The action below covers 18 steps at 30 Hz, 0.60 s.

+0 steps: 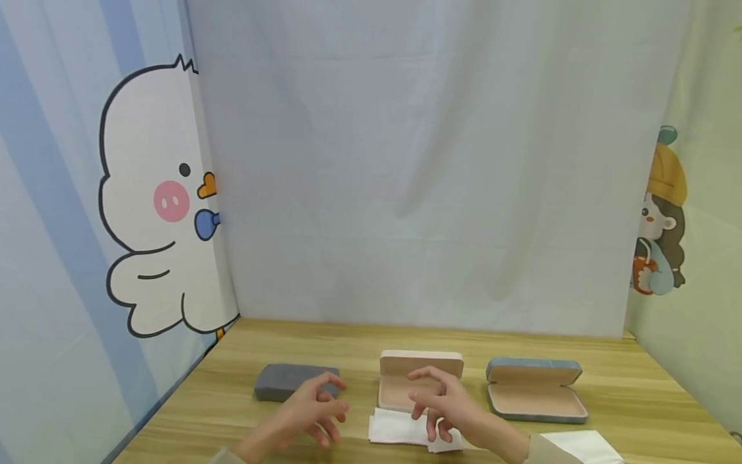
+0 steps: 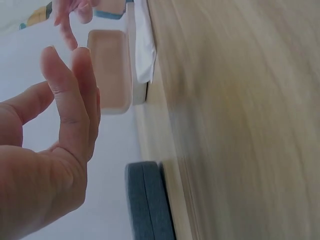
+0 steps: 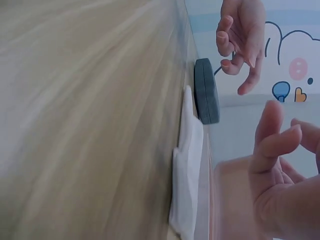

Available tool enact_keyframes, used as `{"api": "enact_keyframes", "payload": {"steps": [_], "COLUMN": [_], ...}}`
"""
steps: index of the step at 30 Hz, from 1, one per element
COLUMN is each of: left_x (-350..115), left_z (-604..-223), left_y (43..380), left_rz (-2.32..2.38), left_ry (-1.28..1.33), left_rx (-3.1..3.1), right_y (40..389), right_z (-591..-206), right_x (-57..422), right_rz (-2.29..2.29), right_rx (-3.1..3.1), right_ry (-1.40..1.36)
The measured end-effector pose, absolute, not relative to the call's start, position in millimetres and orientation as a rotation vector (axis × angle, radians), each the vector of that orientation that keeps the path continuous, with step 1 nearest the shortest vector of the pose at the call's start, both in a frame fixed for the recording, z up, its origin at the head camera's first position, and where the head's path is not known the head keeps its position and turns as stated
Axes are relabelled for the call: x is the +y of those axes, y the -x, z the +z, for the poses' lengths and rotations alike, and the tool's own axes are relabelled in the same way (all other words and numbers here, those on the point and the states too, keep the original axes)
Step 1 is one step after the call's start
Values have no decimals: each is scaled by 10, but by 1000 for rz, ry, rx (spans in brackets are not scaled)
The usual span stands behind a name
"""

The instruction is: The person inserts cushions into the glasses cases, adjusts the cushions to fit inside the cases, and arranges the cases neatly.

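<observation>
My left hand [image 1: 313,412] hovers in front of the closed dark grey glasses case [image 1: 284,380], its fingers loosely bent around nothing. The right hand [image 1: 443,403] is held over the middle glasses case [image 1: 420,364], which stands with its pale lid up and its beige lining showing. Just in front of that case lies a folded white cloth [image 1: 397,427], partly hidden by the right fingers. In the left wrist view the left hand [image 2: 60,120] has bent, empty fingers. The right wrist view shows the right hand [image 3: 285,170] holding nothing, above the cloth [image 3: 187,175].
A blue-grey glasses case [image 1: 536,399] with its lid raised stands to the right. Another white cloth [image 1: 585,446] lies near the front right, partly behind the right sleeve. A pale curtain [image 1: 429,193] hangs along the back of the wooden table [image 1: 336,338].
</observation>
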<state>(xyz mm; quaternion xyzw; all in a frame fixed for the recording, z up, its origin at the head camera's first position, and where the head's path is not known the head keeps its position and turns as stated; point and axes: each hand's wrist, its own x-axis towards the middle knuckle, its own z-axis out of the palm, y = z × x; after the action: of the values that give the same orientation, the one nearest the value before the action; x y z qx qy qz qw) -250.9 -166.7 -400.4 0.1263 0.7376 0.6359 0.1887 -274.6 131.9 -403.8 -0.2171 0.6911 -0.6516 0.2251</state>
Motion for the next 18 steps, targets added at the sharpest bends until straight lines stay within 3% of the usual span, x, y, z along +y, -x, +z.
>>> {"api": "enact_keyframes", "payload": {"steps": [18], "left_x": [-1341], "left_z": [-4293], "left_y": [2538], "left_rz": [1810], "left_ry": [-262], "left_rx": [1971], "right_y": [2566], "right_z": [-4286], "right_x": [1903], "right_rz": [-1755], "right_rx": [1978], "right_ry": [536]}}
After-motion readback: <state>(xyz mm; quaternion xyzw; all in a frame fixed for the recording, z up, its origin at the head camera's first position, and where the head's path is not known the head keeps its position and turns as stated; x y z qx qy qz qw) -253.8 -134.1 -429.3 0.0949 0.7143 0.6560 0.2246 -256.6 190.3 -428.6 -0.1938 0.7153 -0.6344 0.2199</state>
